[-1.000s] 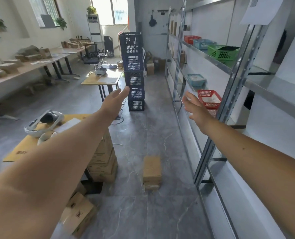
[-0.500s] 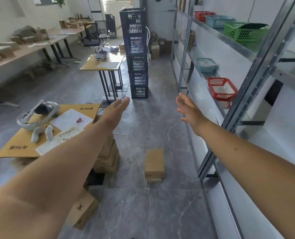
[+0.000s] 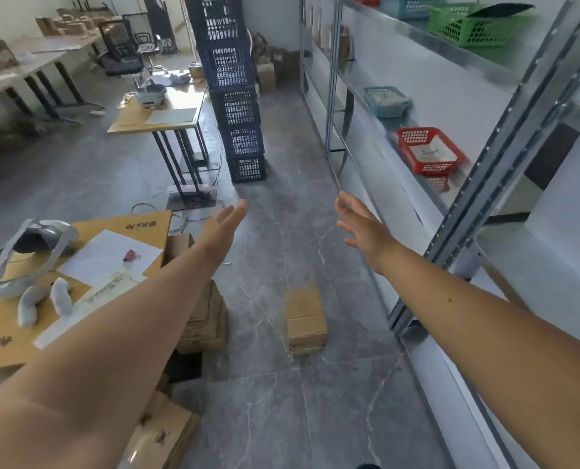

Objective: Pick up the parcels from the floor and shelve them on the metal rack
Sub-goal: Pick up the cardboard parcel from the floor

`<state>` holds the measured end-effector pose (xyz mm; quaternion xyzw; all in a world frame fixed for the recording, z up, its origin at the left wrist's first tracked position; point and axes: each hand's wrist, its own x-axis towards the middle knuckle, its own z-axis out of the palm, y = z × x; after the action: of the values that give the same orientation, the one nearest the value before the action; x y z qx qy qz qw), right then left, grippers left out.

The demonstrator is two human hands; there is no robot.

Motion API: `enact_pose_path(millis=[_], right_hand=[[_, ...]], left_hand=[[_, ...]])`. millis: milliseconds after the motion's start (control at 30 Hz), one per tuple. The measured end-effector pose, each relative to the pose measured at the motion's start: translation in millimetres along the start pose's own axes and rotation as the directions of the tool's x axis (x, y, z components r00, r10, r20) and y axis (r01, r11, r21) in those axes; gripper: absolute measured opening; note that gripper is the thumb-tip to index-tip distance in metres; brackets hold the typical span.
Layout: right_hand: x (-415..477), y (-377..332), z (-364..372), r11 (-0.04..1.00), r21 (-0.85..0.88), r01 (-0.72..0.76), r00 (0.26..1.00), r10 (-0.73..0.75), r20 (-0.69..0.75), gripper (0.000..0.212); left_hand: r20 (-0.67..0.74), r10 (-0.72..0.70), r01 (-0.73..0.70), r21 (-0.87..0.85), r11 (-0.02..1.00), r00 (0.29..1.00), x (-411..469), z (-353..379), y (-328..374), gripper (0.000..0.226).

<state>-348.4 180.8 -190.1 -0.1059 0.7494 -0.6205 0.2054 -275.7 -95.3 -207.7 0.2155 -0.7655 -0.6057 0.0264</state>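
Observation:
A brown cardboard parcel (image 3: 305, 319) lies alone on the grey tiled floor, in the middle of the aisle. A stack of parcels (image 3: 204, 316) stands to its left, and another parcel (image 3: 161, 434) lies at the lower left. The metal rack (image 3: 458, 211) runs along the right wall. My left hand (image 3: 222, 226) and my right hand (image 3: 363, 228) are both stretched forward, empty, fingers apart, well above and beyond the lone parcel.
A cardboard-topped table (image 3: 78, 265) at left carries a white headset (image 3: 28, 245), controllers and papers. A tall stack of blue crates (image 3: 234, 96) stands ahead. Red (image 3: 427, 150), blue (image 3: 385, 101) and green baskets (image 3: 468, 23) sit on the rack shelves. Cables lie on the floor near a desk (image 3: 160, 116).
The view has tilted downward and come closer to the lone parcel. Both hands stay outstretched and empty, sitting lower in the frame than before.

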Motion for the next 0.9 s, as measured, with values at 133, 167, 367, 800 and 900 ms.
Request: enact_pose_path(millis=[133, 167, 367, 800, 900], right_hand=[[16.5, 21.2, -0.8, 0.998, 0.004, -0.060, 0.998, 0.060, 0.002, 0.084], [22.5, 28.3, -2.5, 0.997, -0.002, -0.075, 0.997, 0.075, 0.004, 0.077], [60.8, 61.6, -15.1, 0.987, 0.023, -0.161, 0.987, 0.161, 0.020, 0.067], [156.1, 131.0, -69.8, 0.917, 0.189, -0.352, 0.935, 0.335, 0.118, 0.064], [172.4, 149.5, -78.3, 0.906, 0.183, -0.381, 0.924, 0.364, 0.118, 0.064]], left_hand=[[0.002, -0.054, 0.053, 0.014, 0.998, 0.999, 28.9, 6.1, -19.1, 0.082], [0.008, -0.059, 0.059, 0.044, 0.997, 0.998, 33.6, 9.3, -24.1, 0.080], [0.025, -0.116, 0.111, 0.167, 0.980, 0.993, 56.6, 33.4, -54.2, 0.082], [-0.034, -0.266, 0.268, 0.073, 0.961, 0.963, 136.5, 118.0, -82.2, 0.076], [-0.033, -0.297, 0.299, 0.075, 0.951, 0.954, 149.2, 137.0, -97.9, 0.074]])
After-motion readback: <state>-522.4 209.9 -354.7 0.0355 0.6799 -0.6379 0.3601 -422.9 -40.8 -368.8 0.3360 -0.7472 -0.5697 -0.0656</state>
